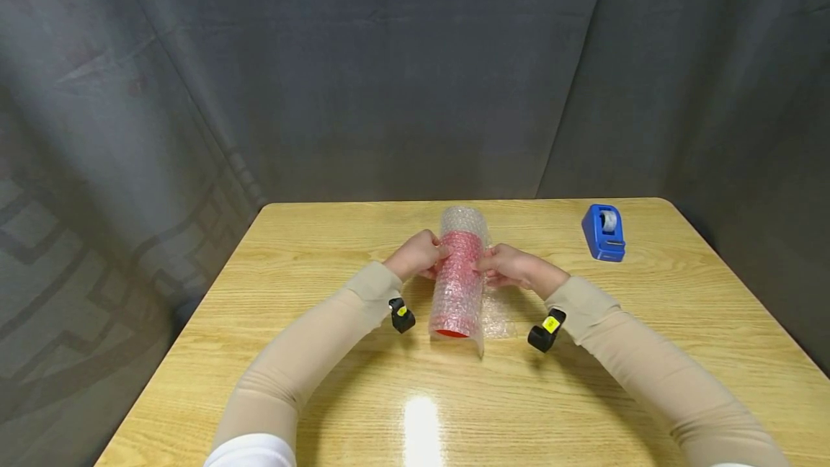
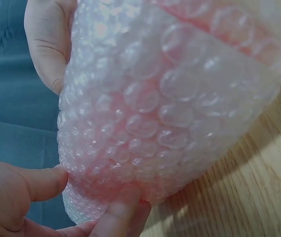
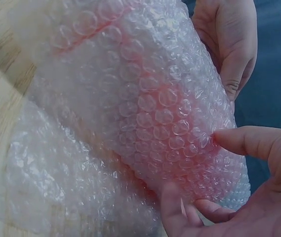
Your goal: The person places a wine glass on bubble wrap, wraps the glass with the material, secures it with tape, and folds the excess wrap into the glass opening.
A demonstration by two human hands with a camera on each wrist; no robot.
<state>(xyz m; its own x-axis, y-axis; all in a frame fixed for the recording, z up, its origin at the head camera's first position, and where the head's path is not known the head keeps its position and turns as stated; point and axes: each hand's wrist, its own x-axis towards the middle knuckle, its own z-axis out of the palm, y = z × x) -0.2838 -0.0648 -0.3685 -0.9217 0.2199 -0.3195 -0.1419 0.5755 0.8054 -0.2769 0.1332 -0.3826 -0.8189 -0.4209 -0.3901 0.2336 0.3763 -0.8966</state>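
A red cylinder wrapped in clear bubble wrap [image 1: 459,283] lies lengthwise on the table, with its red end [image 1: 452,334] showing at the near side. My left hand [image 1: 418,254] grips the wrapped roll from the left, thumb on top and fingers at its lower side, as the left wrist view shows. From the right, my right hand [image 1: 512,267] holds the same roll, its thumb pressing the wrap and its fingers curled beneath. A loose flap of bubble wrap [image 3: 66,168] spreads on the table at the roll's right side.
A blue tape dispenser [image 1: 604,233] with a roll of tape stands at the back right of the wooden table [image 1: 311,251]. Grey curtains [image 1: 402,92] hang behind the table and along its sides.
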